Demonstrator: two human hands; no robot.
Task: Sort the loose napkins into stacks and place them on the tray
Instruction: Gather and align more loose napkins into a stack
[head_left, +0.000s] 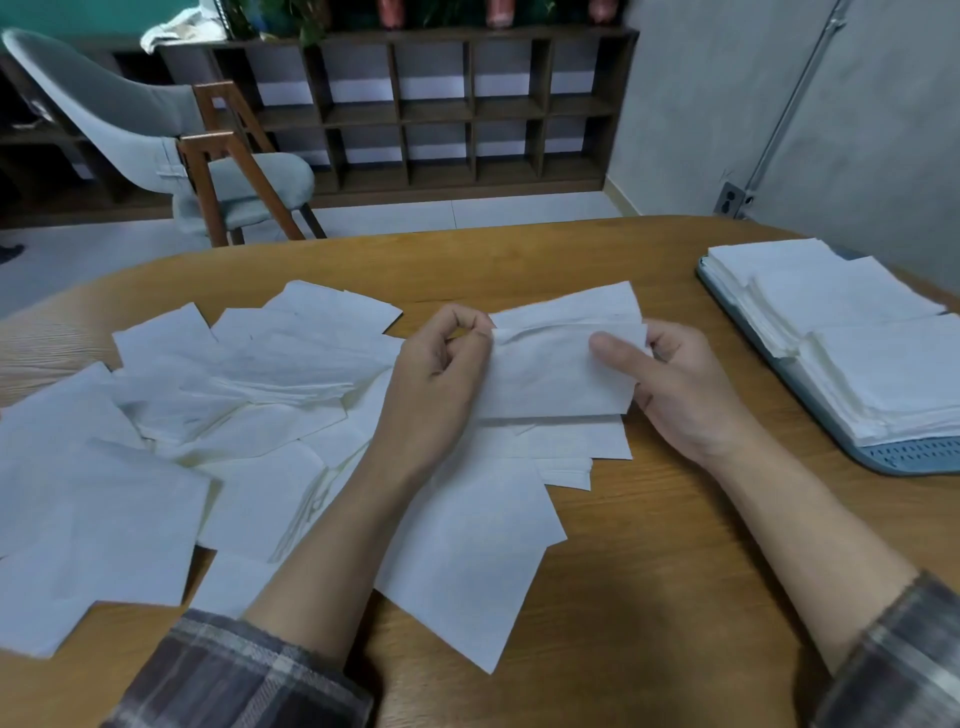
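Head view, left hand (441, 364) and right hand (680, 384) each pinching an end of a thin white paper napkin (556, 374) above the round wooden table (649, 545), fingertips behind it hidden, loose crumpled white napkins (234, 405) strewn toward its left edge, blue perforated plastic tray (904, 457) of neat napkin stacks (841, 332) at the right edge, partly cut off

There are one table (649, 571), one tray (893, 457), three napkin stacks (883, 374), one chair (130, 119), and loose napkins (249, 374) too overlapped to count.

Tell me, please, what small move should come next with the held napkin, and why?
Probably lower the napkin onto the small pile beneath it, edges aligned. Both the left hand and right hand pinch its ends above that pile, and many loose napkins lie unsorted, so the stack seems unfinished.
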